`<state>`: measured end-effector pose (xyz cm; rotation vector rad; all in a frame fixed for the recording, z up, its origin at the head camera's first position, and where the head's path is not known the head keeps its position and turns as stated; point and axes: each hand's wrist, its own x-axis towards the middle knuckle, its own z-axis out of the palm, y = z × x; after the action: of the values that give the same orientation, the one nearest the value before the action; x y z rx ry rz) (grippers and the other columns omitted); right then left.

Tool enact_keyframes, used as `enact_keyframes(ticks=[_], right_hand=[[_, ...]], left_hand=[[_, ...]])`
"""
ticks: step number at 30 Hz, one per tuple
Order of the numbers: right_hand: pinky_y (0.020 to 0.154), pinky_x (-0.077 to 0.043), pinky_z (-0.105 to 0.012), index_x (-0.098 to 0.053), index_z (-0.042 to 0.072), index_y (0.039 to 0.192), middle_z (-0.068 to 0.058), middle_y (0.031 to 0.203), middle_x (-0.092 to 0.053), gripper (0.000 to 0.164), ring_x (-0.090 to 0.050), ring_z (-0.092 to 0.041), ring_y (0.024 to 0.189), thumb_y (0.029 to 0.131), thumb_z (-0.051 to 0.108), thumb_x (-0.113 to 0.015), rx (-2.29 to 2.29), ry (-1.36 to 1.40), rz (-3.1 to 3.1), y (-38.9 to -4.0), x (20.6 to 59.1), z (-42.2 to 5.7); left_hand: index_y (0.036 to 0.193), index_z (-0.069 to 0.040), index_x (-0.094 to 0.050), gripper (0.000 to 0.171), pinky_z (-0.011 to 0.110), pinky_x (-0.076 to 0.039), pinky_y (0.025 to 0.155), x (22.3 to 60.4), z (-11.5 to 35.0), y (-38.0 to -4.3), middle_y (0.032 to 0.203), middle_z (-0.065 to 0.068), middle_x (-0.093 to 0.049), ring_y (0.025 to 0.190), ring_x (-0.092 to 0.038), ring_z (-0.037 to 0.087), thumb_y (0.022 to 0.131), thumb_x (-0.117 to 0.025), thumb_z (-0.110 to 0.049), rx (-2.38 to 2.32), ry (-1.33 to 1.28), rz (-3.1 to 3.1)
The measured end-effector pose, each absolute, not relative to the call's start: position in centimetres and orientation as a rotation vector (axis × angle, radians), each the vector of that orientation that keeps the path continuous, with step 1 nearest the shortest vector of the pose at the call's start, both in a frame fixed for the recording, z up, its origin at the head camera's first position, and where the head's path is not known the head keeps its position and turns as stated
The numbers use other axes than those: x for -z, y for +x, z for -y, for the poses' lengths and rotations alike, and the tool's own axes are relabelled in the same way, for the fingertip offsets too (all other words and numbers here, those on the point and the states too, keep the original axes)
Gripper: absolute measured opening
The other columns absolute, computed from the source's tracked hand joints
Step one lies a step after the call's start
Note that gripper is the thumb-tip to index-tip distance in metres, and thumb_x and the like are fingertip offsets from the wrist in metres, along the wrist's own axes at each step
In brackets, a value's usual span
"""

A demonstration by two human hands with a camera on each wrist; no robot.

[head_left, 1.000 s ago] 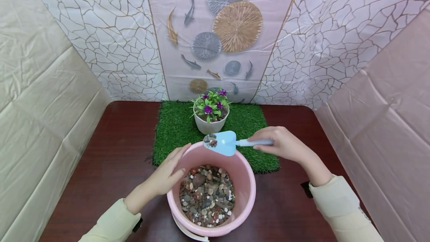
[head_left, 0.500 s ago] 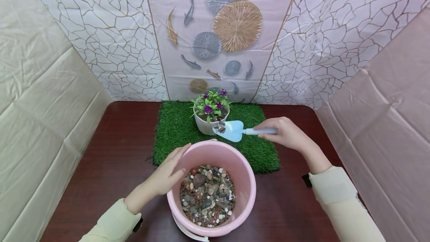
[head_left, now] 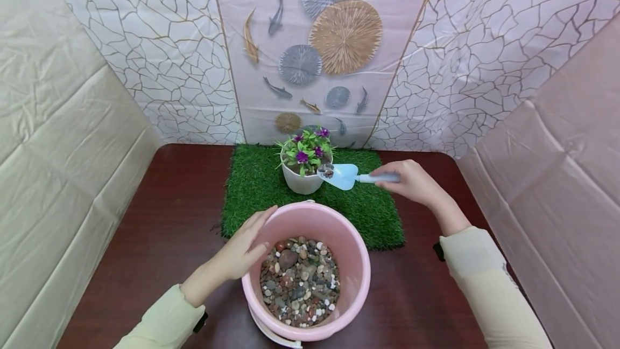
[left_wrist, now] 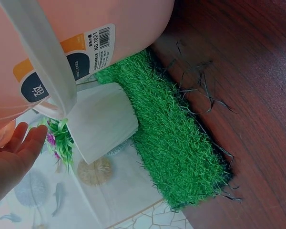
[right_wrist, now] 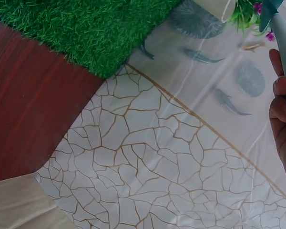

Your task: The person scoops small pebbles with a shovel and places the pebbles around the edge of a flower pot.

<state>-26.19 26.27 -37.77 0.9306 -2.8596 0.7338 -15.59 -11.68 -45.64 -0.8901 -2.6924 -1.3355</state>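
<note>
Here: two hands (head_left: pixel 237 252) (head_left: pixel 409 179), one trowel (head_left: pixel 345 178), one bucket (head_left: pixel 351 257).

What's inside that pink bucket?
The pink bucket holds mixed pebbles: brown, grey, reddish and white, with a larger brown stone toward the far side. Whatever lies beneath the top layer is covered by the pebbles, so the bottom cannot be seen.
</note>
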Motion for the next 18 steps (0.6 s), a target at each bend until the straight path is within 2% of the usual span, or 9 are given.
enact_keyframes(ticks=[5, 11, 18], right_hand=[[0.057, -0.041, -0.023, -0.073, 0.006, 0.102, -0.006, 0.088, -0.073, 0.02, -0.049, -0.004, 0.059, 0.082, 0.009, -0.07, -0.696, 0.913, 2.907, -27.1, 38.1, -25.9], [0.05, -0.035, -0.021, -0.073, 0.006, 0.102, -0.007, 0.086, -0.073, 0.02, -0.037, -0.002, 0.048, 0.083, 0.009, -0.069, -0.7, 0.922, 2.928, -27.8, 38.7, -25.5], [0.047, -0.033, -0.022, -0.072, 0.006, 0.104, -0.005, 0.082, -0.071, 0.02, -0.033, -0.002, 0.042, 0.085, 0.012, -0.067, -0.707, 0.92, 2.967, -28.2, 38.8, -24.5]], left_hand=[[0.146, -0.001, -0.029, 0.068, 0.056, -0.039, 0.101, 45.8, 11.6, -15.7, 0.138, 0.018, -0.045, 0.126, -0.045, 0.034, 0.082, -0.051, -0.005, 1.317, -0.896, 2.685], [0.147, -0.004, -0.029, 0.068, 0.054, -0.038, 0.103, 45.8, 11.6, -15.8, 0.138, 0.016, -0.045, 0.126, -0.045, 0.032, 0.083, -0.051, -0.006, 1.298, -0.911, 2.687], [0.147, -0.003, -0.028, 0.068, 0.054, -0.039, 0.103, 45.9, 11.7, -15.8, 0.139, 0.016, -0.044, 0.127, -0.045, 0.032, 0.083, -0.051, -0.006, 1.313, -0.904, 2.686]])
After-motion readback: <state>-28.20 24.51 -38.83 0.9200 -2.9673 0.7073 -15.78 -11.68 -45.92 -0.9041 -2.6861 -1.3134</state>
